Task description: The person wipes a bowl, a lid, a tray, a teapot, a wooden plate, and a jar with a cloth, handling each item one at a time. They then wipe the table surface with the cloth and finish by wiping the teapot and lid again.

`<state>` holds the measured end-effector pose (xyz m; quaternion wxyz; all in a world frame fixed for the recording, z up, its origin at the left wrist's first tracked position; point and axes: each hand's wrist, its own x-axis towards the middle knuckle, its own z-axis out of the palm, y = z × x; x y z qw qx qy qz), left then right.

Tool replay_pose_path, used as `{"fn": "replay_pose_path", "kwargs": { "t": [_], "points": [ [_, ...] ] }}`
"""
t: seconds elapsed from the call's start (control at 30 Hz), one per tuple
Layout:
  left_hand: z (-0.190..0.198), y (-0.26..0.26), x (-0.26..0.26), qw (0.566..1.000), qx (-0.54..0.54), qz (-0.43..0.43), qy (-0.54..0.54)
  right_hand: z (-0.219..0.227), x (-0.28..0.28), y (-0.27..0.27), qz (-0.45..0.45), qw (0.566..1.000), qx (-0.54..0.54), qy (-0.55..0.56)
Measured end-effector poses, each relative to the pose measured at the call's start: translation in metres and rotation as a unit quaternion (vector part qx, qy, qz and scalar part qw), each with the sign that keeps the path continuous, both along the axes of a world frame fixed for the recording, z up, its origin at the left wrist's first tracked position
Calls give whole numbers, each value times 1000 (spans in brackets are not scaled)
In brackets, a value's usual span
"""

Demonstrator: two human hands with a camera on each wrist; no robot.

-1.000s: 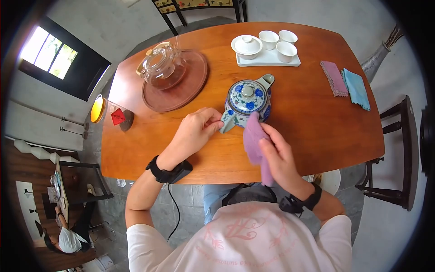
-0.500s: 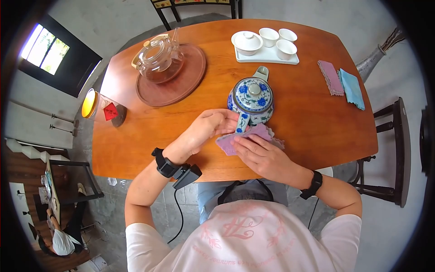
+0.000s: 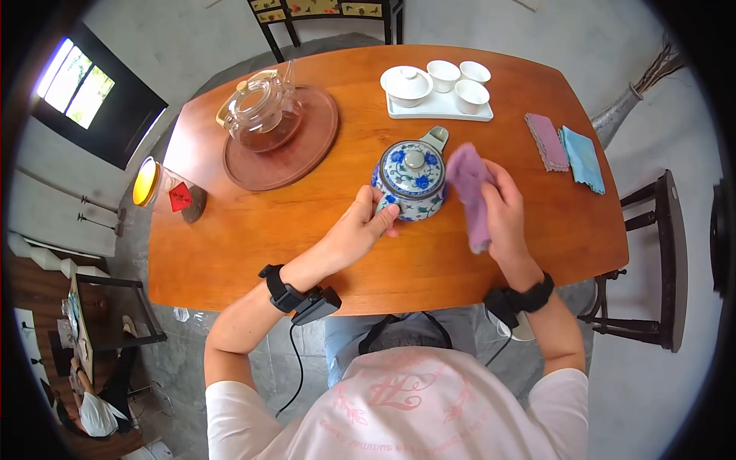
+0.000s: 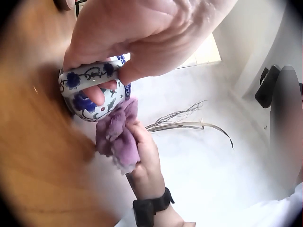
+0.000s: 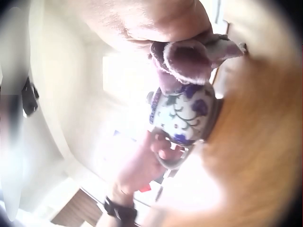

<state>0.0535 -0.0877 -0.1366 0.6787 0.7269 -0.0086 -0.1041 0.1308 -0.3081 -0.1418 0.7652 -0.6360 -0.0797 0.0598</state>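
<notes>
A blue-and-white floral teapot (image 3: 414,180) with its lid on stands near the middle of the table, spout pointing to the back right. My left hand (image 3: 360,230) grips its handle; in the left wrist view the fingers pass through the handle (image 4: 90,76) with the thumb over it. My right hand (image 3: 506,215) holds a bunched purple cloth (image 3: 471,199) just right of the teapot. The right wrist view has the cloth (image 5: 189,61) beside the pot's painted side (image 5: 182,113); whether they touch I cannot tell.
A glass teapot (image 3: 264,115) stands on a round brown tray (image 3: 322,146) at the back left, a yellow-lidded jar (image 3: 172,192) at the left edge. Behind are white cups (image 3: 471,96) and a lidded bowl (image 3: 406,86) on a white tray (image 3: 437,112). Pink (image 3: 547,142) and blue (image 3: 583,159) cloths lie right.
The right hand has lifted the cloth from below the handle to the teapot's right side. The left hand now grips the handle, and the teapot sits turned slightly.
</notes>
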Motion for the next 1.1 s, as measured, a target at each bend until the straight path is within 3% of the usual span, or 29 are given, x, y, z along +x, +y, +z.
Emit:
{"fn": "replay_pose_path", "kwargs": {
  "t": [0.03, 0.1, 0.17, 0.23, 0.3, 0.37, 0.43, 0.5, 0.57, 0.6, 0.63, 0.73, 0.9, 0.97, 1.0, 1.1],
  "points": [
    [0, -2, 0, 1000, 4, 11, 7, 0, 3, 9, -4, 1000, 1, -1],
    [1, -5, -2, 1000, 10, 17, 12, 1, 6, 29, 68, 987, 105, 100],
    [1, -11, -3, 998, 12, 67, 10, 2, -8, 42, 74, 992, 91, 47],
    [0, -14, -6, 996, 25, 81, -3, 3, -32, 40, 65, 993, 75, 71],
    [-6, -16, -5, 988, 68, 120, -63, -9, -48, 37, 42, 993, -28, -108],
    [-4, -18, -5, 987, 67, 132, -55, -15, -46, 32, 41, 994, -42, -92],
    [3, -20, -6, 990, -1, 142, -25, -8, -33, 33, 48, 992, 104, 58],
    [5, -19, -8, 991, -15, 130, -38, -5, -20, 37, 25, 990, 119, 72],
    [10, -17, -9, 991, -32, 120, -52, 0, -8, 38, 49, 954, 254, 154],
    [20, -16, -10, 991, -39, 115, -63, 6, -3, 34, 52, 945, 217, 241],
    [30, -16, -11, 990, -45, 109, -75, 8, 0, 35, 50, 945, 217, 238],
    [58, -20, -12, 988, -91, 71, -106, 9, 4, 40, 206, 863, 389, 250],
    [72, -14, -6, 992, -14, 60, -114, 14, -17, 43, 170, 856, 403, 276],
    [74, -17, -4, 990, 19, 57, -126, 20, -24, 33, 241, 852, 408, 224],
    [76, -21, -4, 991, -8, 47, -122, 29, -29, 28, 253, 839, 408, 257],
    [67, -30, 2, 992, -20, 36, -121, 31, -38, -3, 233, 873, 341, 258]
  ]
}}
